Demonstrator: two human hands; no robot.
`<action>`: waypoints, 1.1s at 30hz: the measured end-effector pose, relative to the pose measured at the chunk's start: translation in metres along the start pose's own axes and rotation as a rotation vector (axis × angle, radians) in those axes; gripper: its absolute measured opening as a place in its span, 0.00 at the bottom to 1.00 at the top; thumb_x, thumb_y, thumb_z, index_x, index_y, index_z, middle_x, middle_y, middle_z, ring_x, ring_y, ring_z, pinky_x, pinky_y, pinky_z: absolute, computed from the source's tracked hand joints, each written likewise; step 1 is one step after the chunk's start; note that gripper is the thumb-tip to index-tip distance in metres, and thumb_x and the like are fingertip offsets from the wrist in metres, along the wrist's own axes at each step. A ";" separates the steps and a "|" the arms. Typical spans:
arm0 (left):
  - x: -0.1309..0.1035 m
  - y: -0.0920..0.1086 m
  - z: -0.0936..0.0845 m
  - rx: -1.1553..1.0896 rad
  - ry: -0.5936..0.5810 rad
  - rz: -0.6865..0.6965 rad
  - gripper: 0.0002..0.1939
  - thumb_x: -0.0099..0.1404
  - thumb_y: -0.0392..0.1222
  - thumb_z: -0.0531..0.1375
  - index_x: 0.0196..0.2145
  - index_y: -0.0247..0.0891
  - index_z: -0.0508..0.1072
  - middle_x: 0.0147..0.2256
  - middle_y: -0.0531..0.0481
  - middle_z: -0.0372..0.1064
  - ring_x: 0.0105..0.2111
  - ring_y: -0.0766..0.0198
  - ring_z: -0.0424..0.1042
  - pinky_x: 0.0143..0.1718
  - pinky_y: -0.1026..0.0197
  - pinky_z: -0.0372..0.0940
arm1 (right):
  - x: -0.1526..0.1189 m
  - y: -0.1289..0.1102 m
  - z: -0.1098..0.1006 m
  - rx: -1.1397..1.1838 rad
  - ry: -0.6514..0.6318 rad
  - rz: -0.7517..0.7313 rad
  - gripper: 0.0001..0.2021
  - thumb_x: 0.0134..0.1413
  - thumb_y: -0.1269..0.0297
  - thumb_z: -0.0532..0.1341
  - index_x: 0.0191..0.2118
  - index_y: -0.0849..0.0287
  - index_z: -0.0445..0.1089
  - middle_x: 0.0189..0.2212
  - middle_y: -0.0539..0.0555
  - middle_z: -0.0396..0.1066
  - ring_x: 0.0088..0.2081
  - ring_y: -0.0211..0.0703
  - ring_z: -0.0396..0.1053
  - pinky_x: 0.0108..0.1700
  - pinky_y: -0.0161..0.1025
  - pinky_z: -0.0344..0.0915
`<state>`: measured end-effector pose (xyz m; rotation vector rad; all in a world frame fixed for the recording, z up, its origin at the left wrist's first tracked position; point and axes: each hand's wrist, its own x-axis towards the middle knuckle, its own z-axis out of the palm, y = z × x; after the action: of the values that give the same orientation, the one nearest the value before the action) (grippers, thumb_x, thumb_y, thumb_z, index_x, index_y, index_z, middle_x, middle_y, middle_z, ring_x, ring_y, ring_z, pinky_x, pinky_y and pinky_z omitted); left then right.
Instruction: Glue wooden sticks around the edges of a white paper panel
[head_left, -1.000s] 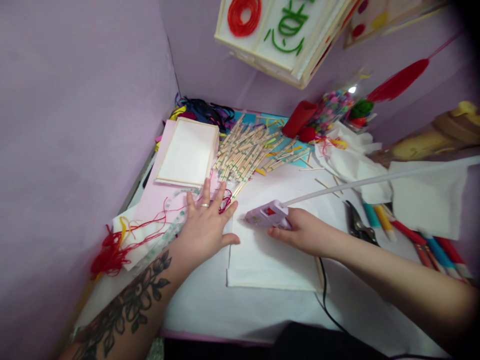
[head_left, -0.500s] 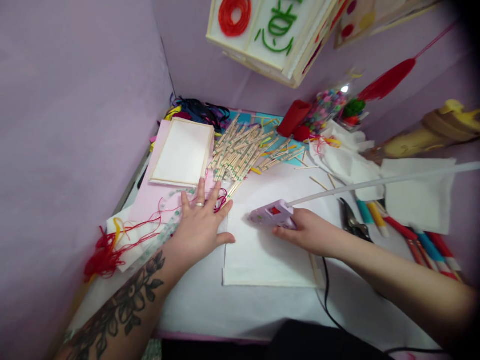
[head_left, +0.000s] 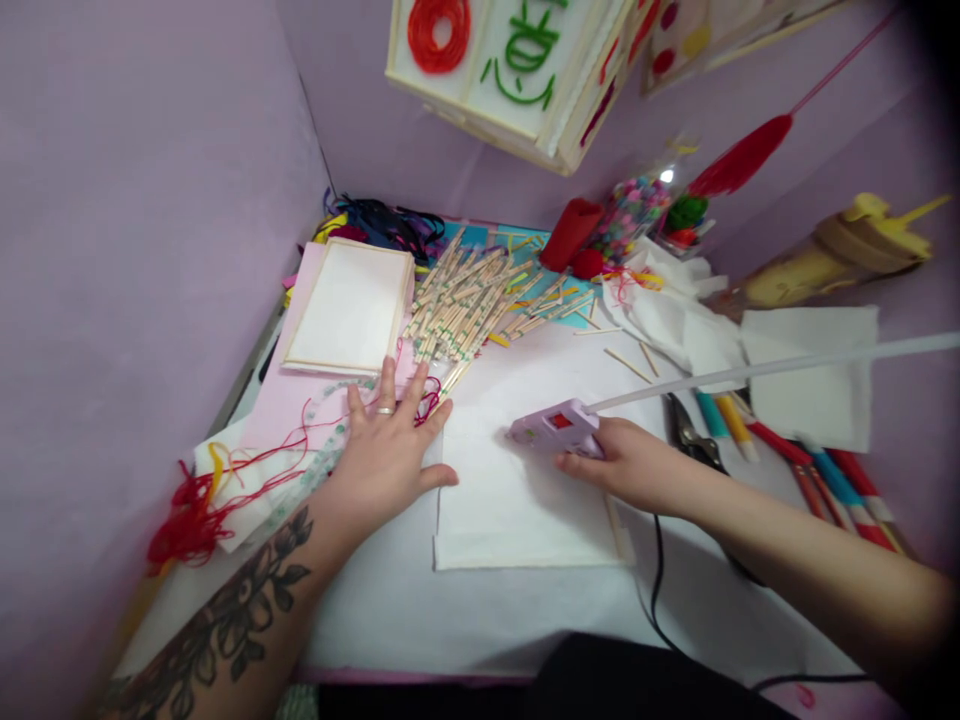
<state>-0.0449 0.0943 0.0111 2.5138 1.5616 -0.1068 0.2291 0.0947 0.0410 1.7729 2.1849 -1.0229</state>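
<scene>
My right hand (head_left: 630, 462) grips a lilac hot glue gun (head_left: 564, 425), and a long white glue stick (head_left: 750, 378) sticks out of its back. The gun's nozzle points left, low over a white sheet (head_left: 517, 525). A thin wooden strip (head_left: 619, 525) runs along the sheet's right edge. My left hand (head_left: 391, 440), fingers spread, lies flat at the sheet's left edge, with a ring on one finger. Close to its fingertips are dark red thread (head_left: 429, 402) and a heap of wooden sticks (head_left: 465, 300).
A white framed panel (head_left: 349, 305) lies at the back left. Red yarn (head_left: 187, 520) sits at the left edge. On the right are pliers-like cutters (head_left: 694, 435), markers (head_left: 844, 490) and a cup (head_left: 832, 250). A decorated box (head_left: 480, 80) hangs above; a black cord (head_left: 660, 590) trails below my right arm.
The view has shifted slightly, so everything appears a little further left. Over the sheet, the glue gun has moved a short way right. My left hand stays spread in the same place.
</scene>
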 end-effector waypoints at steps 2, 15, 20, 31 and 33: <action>0.000 0.000 0.000 0.000 -0.010 -0.004 0.38 0.56 0.62 0.63 0.61 0.48 0.62 0.68 0.40 0.31 0.64 0.30 0.23 0.55 0.21 0.35 | -0.001 0.004 0.000 0.005 0.012 0.009 0.18 0.53 0.51 0.53 0.31 0.61 0.71 0.26 0.56 0.70 0.28 0.46 0.66 0.30 0.38 0.60; 0.001 -0.002 0.003 0.014 -0.025 -0.011 0.38 0.57 0.62 0.62 0.61 0.48 0.61 0.68 0.42 0.30 0.64 0.29 0.21 0.54 0.20 0.35 | -0.014 0.026 -0.001 0.044 0.030 0.064 0.21 0.52 0.48 0.52 0.34 0.60 0.73 0.30 0.58 0.73 0.32 0.49 0.70 0.34 0.40 0.64; 0.002 -0.001 0.001 0.015 -0.037 -0.017 0.38 0.56 0.61 0.63 0.61 0.48 0.61 0.68 0.42 0.29 0.64 0.29 0.21 0.54 0.20 0.35 | -0.020 0.034 -0.003 0.077 0.022 0.100 0.21 0.52 0.49 0.53 0.35 0.60 0.73 0.30 0.57 0.74 0.32 0.49 0.70 0.34 0.40 0.64; 0.002 -0.003 0.006 0.026 -0.001 0.001 0.38 0.56 0.60 0.63 0.61 0.47 0.61 0.68 0.41 0.31 0.64 0.28 0.21 0.54 0.20 0.36 | -0.034 0.047 -0.006 0.086 0.064 0.215 0.19 0.51 0.47 0.55 0.32 0.59 0.73 0.27 0.56 0.74 0.28 0.47 0.71 0.30 0.39 0.63; 0.003 -0.004 0.007 0.028 0.005 0.002 0.38 0.56 0.60 0.63 0.61 0.47 0.61 0.68 0.41 0.31 0.64 0.29 0.21 0.54 0.20 0.36 | -0.035 0.048 -0.006 0.070 0.071 0.248 0.20 0.51 0.47 0.55 0.31 0.59 0.73 0.26 0.56 0.73 0.28 0.47 0.70 0.29 0.39 0.62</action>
<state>-0.0466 0.0967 0.0033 2.5389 1.5701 -0.1231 0.2852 0.0734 0.0437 2.0777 1.9240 -1.0023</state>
